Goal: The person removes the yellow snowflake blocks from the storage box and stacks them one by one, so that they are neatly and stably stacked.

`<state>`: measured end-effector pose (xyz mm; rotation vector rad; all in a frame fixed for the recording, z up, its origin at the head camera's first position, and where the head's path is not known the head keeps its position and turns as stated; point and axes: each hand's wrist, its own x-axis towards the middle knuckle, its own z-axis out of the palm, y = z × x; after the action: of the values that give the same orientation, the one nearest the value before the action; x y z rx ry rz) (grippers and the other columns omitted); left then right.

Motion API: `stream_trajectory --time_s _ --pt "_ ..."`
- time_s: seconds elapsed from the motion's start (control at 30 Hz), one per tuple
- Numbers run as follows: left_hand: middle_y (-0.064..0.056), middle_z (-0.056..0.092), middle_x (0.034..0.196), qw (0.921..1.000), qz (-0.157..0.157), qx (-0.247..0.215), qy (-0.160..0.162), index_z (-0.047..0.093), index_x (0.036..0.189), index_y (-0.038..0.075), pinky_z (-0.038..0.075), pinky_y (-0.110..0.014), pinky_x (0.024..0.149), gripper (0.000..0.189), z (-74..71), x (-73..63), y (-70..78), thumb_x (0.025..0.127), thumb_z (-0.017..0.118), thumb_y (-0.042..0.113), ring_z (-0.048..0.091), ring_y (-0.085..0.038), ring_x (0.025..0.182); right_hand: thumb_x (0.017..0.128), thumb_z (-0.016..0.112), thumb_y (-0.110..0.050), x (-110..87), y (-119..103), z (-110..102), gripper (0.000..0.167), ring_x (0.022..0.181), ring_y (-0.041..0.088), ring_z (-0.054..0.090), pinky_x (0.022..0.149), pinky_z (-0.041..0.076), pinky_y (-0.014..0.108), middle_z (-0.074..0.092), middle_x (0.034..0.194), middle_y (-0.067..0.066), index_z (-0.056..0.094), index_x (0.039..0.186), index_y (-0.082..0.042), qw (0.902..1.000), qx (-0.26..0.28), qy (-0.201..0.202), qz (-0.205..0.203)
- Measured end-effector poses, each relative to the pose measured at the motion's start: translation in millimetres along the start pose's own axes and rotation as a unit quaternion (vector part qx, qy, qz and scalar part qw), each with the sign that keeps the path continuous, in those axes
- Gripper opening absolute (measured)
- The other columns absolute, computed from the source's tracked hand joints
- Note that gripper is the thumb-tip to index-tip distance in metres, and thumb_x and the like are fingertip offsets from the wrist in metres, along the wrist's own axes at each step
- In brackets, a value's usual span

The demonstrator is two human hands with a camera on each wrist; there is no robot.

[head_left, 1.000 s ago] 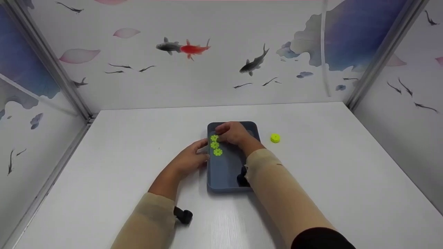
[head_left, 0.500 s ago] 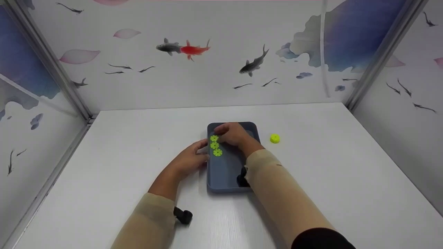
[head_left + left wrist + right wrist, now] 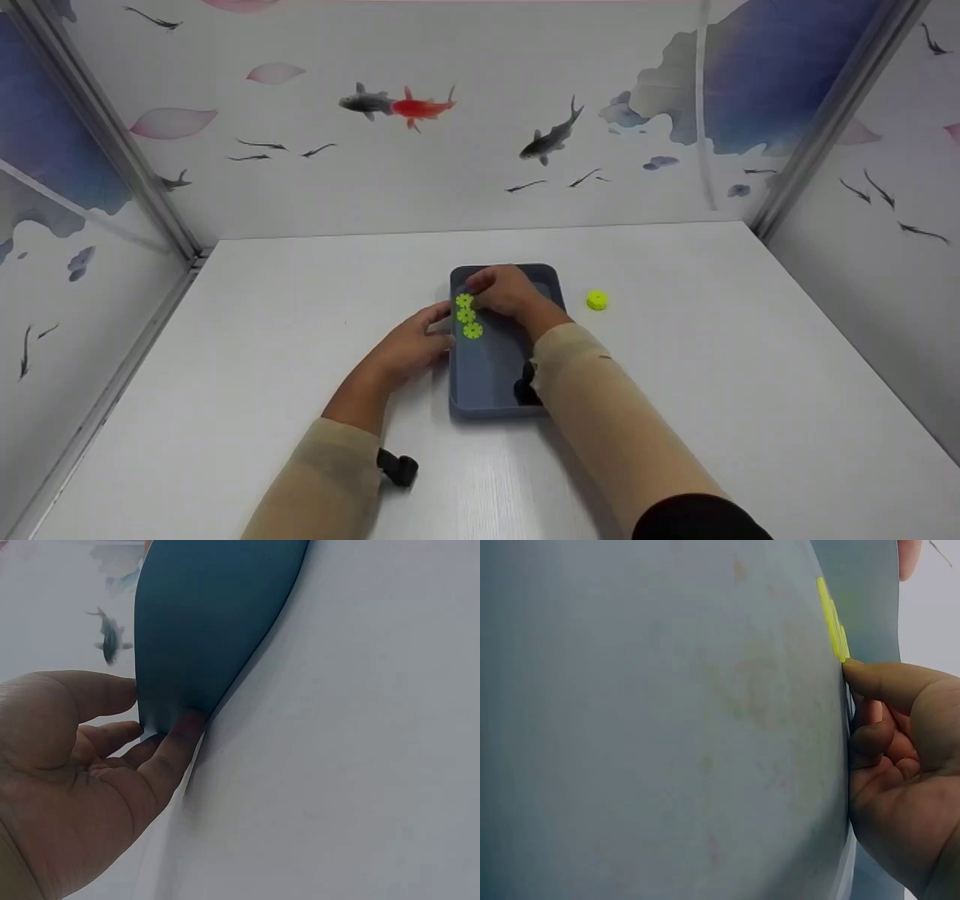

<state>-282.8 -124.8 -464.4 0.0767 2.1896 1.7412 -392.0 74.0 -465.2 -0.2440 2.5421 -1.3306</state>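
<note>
A blue-grey rectangular tray (image 3: 491, 375) lies on the table, with 3 yellow-green notched discs (image 3: 472, 330) in a line along its left side. From outside, my left hand (image 3: 405, 349) touches the tray's left wall, thumb and fingers spread along it; the left wrist view has its fingertips (image 3: 191, 720) against that wall. My right hand (image 3: 508, 291) reaches into the tray's far end, bent fingers and thumb at the farthest disc (image 3: 464, 300). In the right wrist view, the thumb tip meets the edge of the yellow discs (image 3: 832, 619); the palm side is partly hidden.
To the right of the tray, a small yellow stack of round pieces (image 3: 596, 300) stands on the white table (image 3: 675, 375). Printed panels with fish (image 3: 551, 139) enclose the back and sides. A black wrist device (image 3: 397, 466) sticks out from the left sleeve.
</note>
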Motion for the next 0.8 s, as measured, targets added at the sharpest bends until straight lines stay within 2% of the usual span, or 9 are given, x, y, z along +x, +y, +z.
stream_trajectory --time_s 0.2,0.43,0.67,0.8 --pt "-0.001 0.033 0.176 1.0 -0.002 0.002 -0.002 0.035 0.169 0.021 0.046 -0.049 0.125 0.07 -0.3 -0.2 0.7 0.104 0.06 0.011 0.048 -0.03 0.156 0.094 0.078 -0.01 0.9 0.4 0.5 0.037 0.12 0.026 0.07 0.109 0.057 0.045 0.076 0.129 0.007 0.077 0.131 -0.014 0.9999 -0.009 -0.002 -0.012" --pt "-0.004 0.031 0.177 0.9996 0.005 -0.021 -0.018 0.033 0.169 0.016 0.048 -0.051 0.123 0.069 0.5 0.1 0.0 0.105 0.057 0.008 0.05 -0.032 0.154 0.095 0.076 -0.009 2.9 1.6 2.2 0.038 0.119 0.028 0.07 0.108 0.058 0.046 0.076 0.129 0.01 0.075 0.133 -0.011 0.9987 -0.038 -0.001 -0.034" --pt "-0.003 0.031 0.177 0.9998 0.004 -0.013 -0.013 0.034 0.169 0.017 0.048 -0.05 0.123 0.069 0.4 1.1 -1.1 0.105 0.058 0.009 0.049 -0.031 0.154 0.097 0.075 -0.012 2.6 2.4 1.9 0.037 0.115 0.027 0.068 0.107 0.058 0.046 0.074 0.128 0.008 0.075 0.133 -0.014 0.9997 -0.024 0.005 -0.009" --pt "-0.002 0.033 0.177 1.0 0.003 -0.003 -0.007 0.035 0.169 0.019 0.048 -0.05 0.123 0.069 -0.4 1.5 -1.5 0.104 0.06 0.011 0.049 -0.03 0.155 0.095 0.078 -0.013 1.5 1.1 1.6 0.039 0.115 0.027 0.068 0.108 0.058 0.047 0.074 0.128 0.008 0.075 0.134 -0.014 0.9996 -0.024 0.008 -0.012"
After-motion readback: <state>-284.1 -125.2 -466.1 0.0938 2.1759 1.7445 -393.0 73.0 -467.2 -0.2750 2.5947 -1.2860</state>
